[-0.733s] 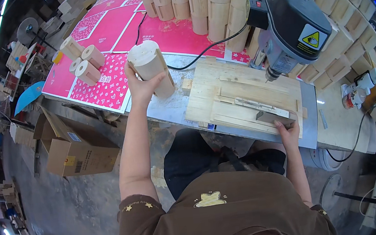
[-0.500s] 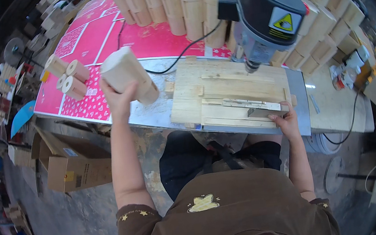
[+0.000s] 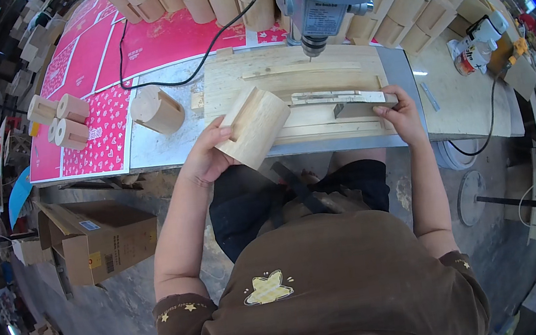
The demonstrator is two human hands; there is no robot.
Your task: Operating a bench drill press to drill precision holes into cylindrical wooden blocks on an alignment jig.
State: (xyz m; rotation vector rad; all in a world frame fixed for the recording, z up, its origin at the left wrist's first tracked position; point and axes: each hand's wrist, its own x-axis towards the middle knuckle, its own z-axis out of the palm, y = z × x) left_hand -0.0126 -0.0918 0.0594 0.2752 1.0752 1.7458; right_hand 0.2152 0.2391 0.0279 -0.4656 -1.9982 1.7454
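Observation:
In my left hand is a pale wooden cylinder with a groove along its side. It is tilted over the near left part of a wooden jig board. My right hand is closed on the right end of a narrow metal strip, thumb below and fingers above. The strip lies along the jig, with a thin bracket-like piece under it. Left of the board, a second slotted wooden cylinder stands on the table. A drill press has its chuck over the board's far side.
Several small wooden cylinders sit at the left on a pink sheet. A black cable crosses behind. Stacked wooden pieces line the back. A cardboard box stands on the floor at left. Cans are at right.
My left hand has brought the wooden cylinder right and nearer, over the jig's edge, turning it so its groove shows. The standing cylinder is now uncovered. The whole view has shifted.

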